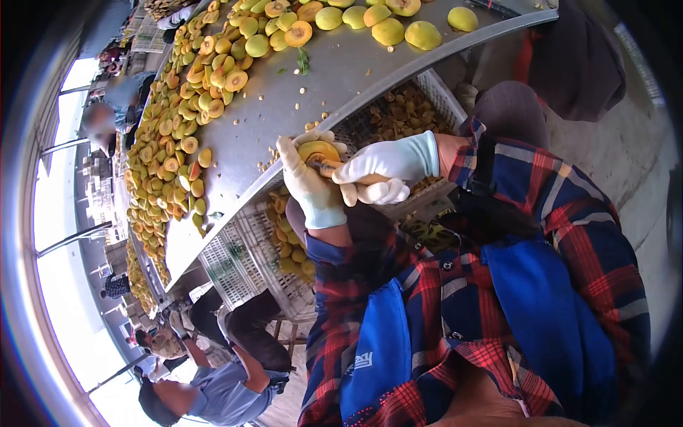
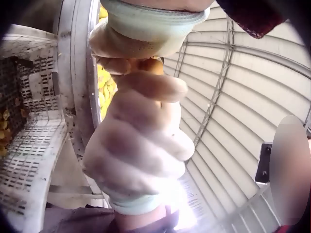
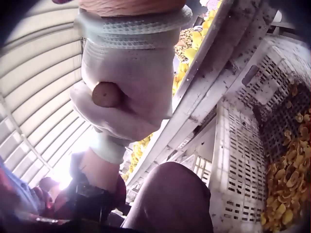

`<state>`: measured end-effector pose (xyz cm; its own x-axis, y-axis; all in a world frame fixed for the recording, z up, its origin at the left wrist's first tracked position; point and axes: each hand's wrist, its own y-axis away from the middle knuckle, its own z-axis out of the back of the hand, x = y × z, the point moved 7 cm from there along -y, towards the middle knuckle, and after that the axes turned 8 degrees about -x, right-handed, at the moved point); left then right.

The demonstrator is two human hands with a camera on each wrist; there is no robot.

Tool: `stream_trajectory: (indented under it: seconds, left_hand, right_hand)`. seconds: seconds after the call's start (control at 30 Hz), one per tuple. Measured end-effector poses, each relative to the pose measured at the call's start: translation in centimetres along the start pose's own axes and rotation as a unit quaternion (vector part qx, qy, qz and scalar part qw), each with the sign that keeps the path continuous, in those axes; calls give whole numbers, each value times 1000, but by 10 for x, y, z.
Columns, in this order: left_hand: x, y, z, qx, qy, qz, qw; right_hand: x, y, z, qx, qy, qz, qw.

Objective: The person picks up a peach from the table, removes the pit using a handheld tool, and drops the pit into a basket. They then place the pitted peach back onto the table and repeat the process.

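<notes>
1 cut fruit point(image 1: 318, 150) in curled L fingers point(image 1: 287, 152), R fingers point(image 1: 380, 191) wrapped tight rnd round-ended handle point(image 3: 106, 94)

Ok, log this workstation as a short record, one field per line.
Left hand: white-gloved, holds a cut, rounded yellow-orange fruit
Right hand: white-gloved, grips a tool with a round tan handle
Tool tip: at the fruit; exact shape unclear
Surface: grey metal table
On it: heaped yellow-orange fruit pieces, a small green leaf
Nearby: white perforated plastic crate holding brownish-yellow scraps
</notes>
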<state>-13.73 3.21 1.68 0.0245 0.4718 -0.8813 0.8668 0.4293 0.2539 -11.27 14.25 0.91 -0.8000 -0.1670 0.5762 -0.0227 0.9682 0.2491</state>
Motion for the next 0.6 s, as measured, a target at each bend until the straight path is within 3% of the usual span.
stream_trajectory:
  seconds: [0.03, 0.07, 0.13, 0.2, 0.27, 0.33, 0.4, 0.47, 0.53, 0.6]
  left_hand:
    - [0, 1, -1, -25, 38, 6, 999]
    - [-1, 3, -1, -52, 78, 9, 996]
    - [-4, 7, -3, -57, 96, 17, 994]
    - [-3, 5, -2, -63, 144, 43, 987]
    - [-11, -5, 20, -51, 117, 27, 991]
    - [-19, -10, 43, -35, 25, -4, 999]
    - [-39, -8, 66, -55, -66, -131, 988]
    - [-75, 11, 95, -136, -318, -248, 905]
    - [-99, 16, 139, -160, -548, -270, 775]
    - [-111, 9, 192, -219, -575, -164, 771]
  right_hand:
    - [-1, 0, -8, 61, -84, -21, 994]
    - [-3, -1, -9, 61, -80, -27, 995]
    - [-3, -2, -7, 3, -13, 18, 1000]
    - [-2, -4, 7, -128, 168, 66, 975]
    - [-6, -1, 4, -152, 262, 104, 947]
    - [-7, 2, 3, -154, 268, 91, 947]
    - [-11, 6, 23, -243, 106, 10, 964]
    - [-20, 5, 47, -299, 8, 7, 954]
    - [-18, 11, 46, -305, -18, 6, 952]
    - [-14, 12, 42, -283, -11, 23, 959]
